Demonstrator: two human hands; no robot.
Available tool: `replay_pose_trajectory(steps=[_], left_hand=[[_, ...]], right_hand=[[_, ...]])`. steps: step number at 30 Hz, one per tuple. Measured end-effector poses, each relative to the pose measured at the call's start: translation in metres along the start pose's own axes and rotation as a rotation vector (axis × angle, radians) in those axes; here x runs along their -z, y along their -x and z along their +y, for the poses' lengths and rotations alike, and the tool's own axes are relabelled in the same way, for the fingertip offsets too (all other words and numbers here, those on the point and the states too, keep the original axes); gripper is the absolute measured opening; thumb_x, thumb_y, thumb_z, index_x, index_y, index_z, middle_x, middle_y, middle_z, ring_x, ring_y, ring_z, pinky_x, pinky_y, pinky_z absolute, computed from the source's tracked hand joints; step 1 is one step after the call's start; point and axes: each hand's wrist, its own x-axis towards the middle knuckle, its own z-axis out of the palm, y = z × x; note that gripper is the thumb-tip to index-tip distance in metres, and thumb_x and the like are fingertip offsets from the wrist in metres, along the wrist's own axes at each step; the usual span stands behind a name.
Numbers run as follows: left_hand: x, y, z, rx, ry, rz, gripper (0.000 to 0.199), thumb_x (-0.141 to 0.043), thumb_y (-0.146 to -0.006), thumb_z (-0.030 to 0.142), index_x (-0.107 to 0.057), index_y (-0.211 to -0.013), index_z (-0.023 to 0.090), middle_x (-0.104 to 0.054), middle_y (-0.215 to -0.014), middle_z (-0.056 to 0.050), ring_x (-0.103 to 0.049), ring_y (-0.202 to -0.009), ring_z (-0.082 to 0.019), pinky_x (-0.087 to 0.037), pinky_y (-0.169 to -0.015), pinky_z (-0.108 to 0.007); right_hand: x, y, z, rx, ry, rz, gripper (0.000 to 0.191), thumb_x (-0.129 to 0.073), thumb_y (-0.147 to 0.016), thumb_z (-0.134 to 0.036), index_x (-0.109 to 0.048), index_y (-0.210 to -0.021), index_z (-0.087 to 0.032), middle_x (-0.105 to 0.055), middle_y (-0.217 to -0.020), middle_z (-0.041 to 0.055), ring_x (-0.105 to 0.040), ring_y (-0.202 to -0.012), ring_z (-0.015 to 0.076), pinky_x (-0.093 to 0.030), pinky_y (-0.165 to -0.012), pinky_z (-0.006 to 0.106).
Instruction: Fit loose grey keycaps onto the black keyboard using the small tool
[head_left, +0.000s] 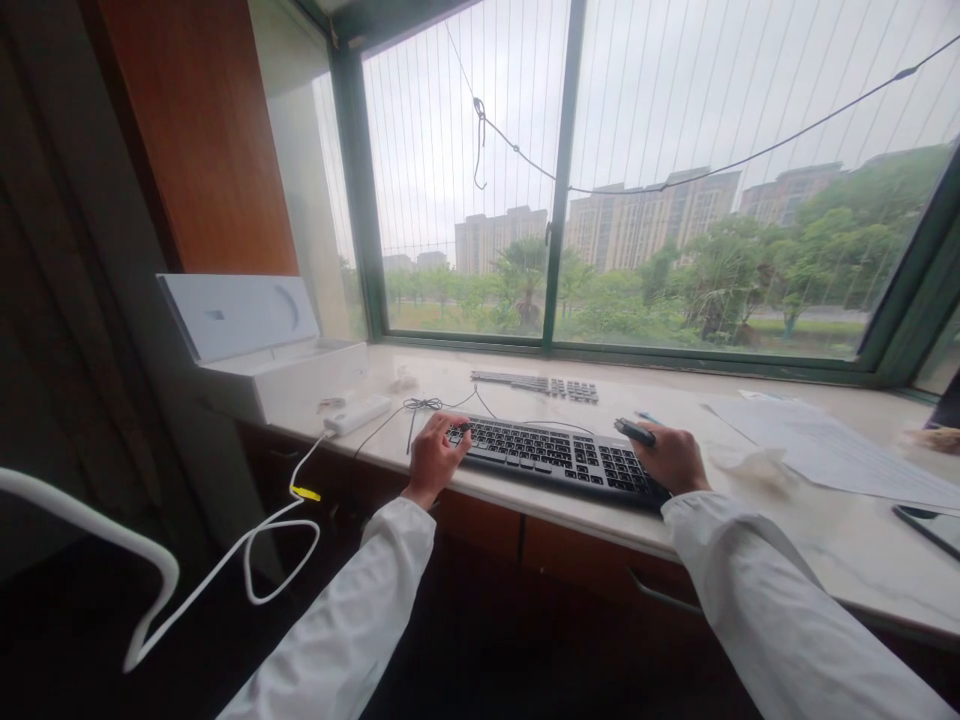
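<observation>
A black keyboard (525, 447) with a grey frame lies along the front edge of the white marble-look counter (795, 545). At its left end, my left hand (439, 450) is closed, thumb and forefinger pinching a small black piece (464, 429) just over the keys; it looks like a keycap, but is too small to be sure. My right hand (673, 460) rests at the keyboard's right end, its fingers wrapped round a short dark stick-like tool (634, 431) that points up and left. Its exact kind cannot be made out.
Behind the keyboard lie rows of small grey pieces (574, 388) and a coiled black cable (424, 404). An open white box (300, 370) and a white power strip (358, 413) stand left. White papers (832, 440), crumpled plastic (750, 462) and a dark flat device (934, 528) lie right.
</observation>
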Motion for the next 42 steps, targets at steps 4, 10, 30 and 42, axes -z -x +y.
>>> replay_pose_trajectory(steps=[4,10,30,42], left_hand=[[0.0007,-0.0004,0.001,0.003,-0.009,0.001,0.014,-0.063,-0.083,0.023,-0.065,-0.096,0.022,-0.065,-0.098,0.001,-0.047,-0.051,-0.007,-0.045,-0.06,-0.023],[0.0008,-0.001,0.002,0.016,-0.008,0.002,0.013,-0.062,-0.083,0.023,-0.065,-0.095,0.021,-0.066,-0.097,0.001,-0.048,-0.05,-0.006,-0.045,-0.059,-0.023],[0.0022,-0.0014,0.0005,0.024,0.039,-0.049,0.028,-0.059,-0.088,0.048,-0.066,-0.096,0.023,-0.066,-0.086,0.001,-0.049,-0.053,-0.009,-0.044,-0.06,-0.024],[0.0019,-0.0007,0.002,0.024,0.045,-0.032,0.02,-0.05,-0.094,0.035,-0.064,-0.101,0.023,-0.068,-0.099,-0.002,-0.045,-0.051,-0.008,-0.044,-0.058,-0.024]], right_hand=[[0.0019,-0.0002,-0.0009,0.004,-0.01,-0.013,0.024,-0.052,-0.084,-0.035,-0.073,-0.08,-0.025,-0.072,-0.072,0.0032,-0.062,-0.061,0.0186,-0.034,-0.057,0.027],[0.0035,-0.0006,-0.0028,-0.007,-0.033,-0.026,0.027,-0.05,-0.086,-0.037,-0.072,-0.077,-0.025,-0.071,-0.071,0.0039,-0.064,-0.062,0.0196,-0.035,-0.057,0.027],[0.0009,-0.0007,-0.0022,0.019,-0.067,-0.033,0.03,-0.046,-0.088,-0.038,-0.074,-0.083,-0.026,-0.072,-0.073,0.0047,-0.067,-0.068,0.0211,-0.039,-0.059,0.028],[-0.001,-0.0009,-0.0001,0.012,-0.072,-0.058,0.029,-0.047,-0.088,-0.037,-0.074,-0.089,-0.025,-0.073,-0.077,0.0053,-0.068,-0.071,0.0221,-0.041,-0.063,0.029]])
